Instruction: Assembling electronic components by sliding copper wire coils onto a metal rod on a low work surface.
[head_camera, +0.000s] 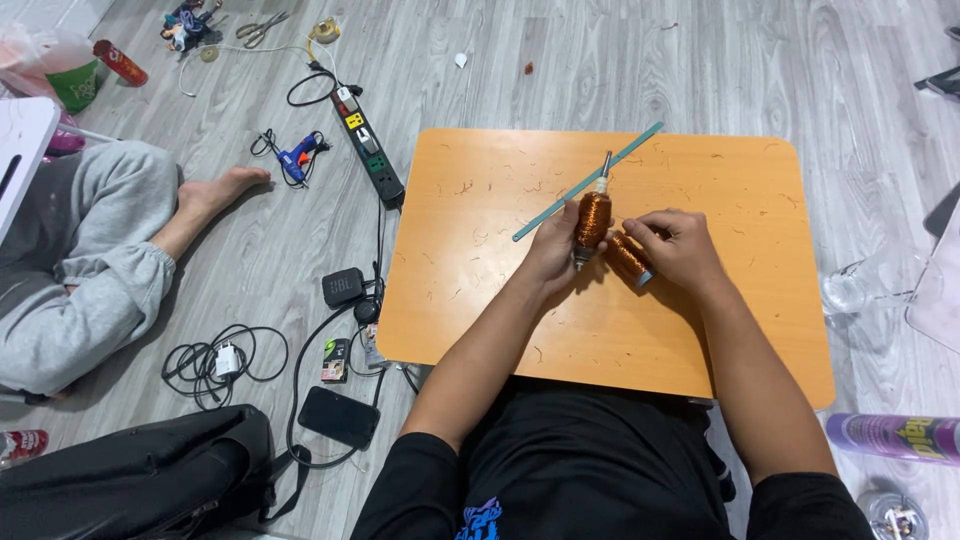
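Near the middle of the frame, over a low orange table (700, 340), the left hand (553, 245) is closed around a copper wire coil (592, 220) wound on a metal rod whose tip points toward the upper edge of the frame. Just to its right, the right hand (682, 248) is clamped on a 2nd copper spool (630, 258) with a pale blue end cap; the 2 coils lie just beside each other, and whether they touch cannot be told. A thin teal strip (560, 205) lies diagonally on the tabletop behind the hands, partly hidden by the left fingers. Short wire scraps are scattered over the table.

On the grey wood floor at left, a black power strip (368, 145) runs toward the table's upper left corner, with a blue glue gun (297, 155) near it. Scissors (262, 27) lie in the upper left. A small black speaker (343, 287), a phone (339, 417) and a white charger with coiled cable (226, 360) sit at lower left, beside a black bag (130, 480). Another person in grey trousers (80, 270) sits at the left edge. A purple spray can (895, 437) lies at lower right, and a clear glass (850, 290) stands at the right; its contents cannot be made out.
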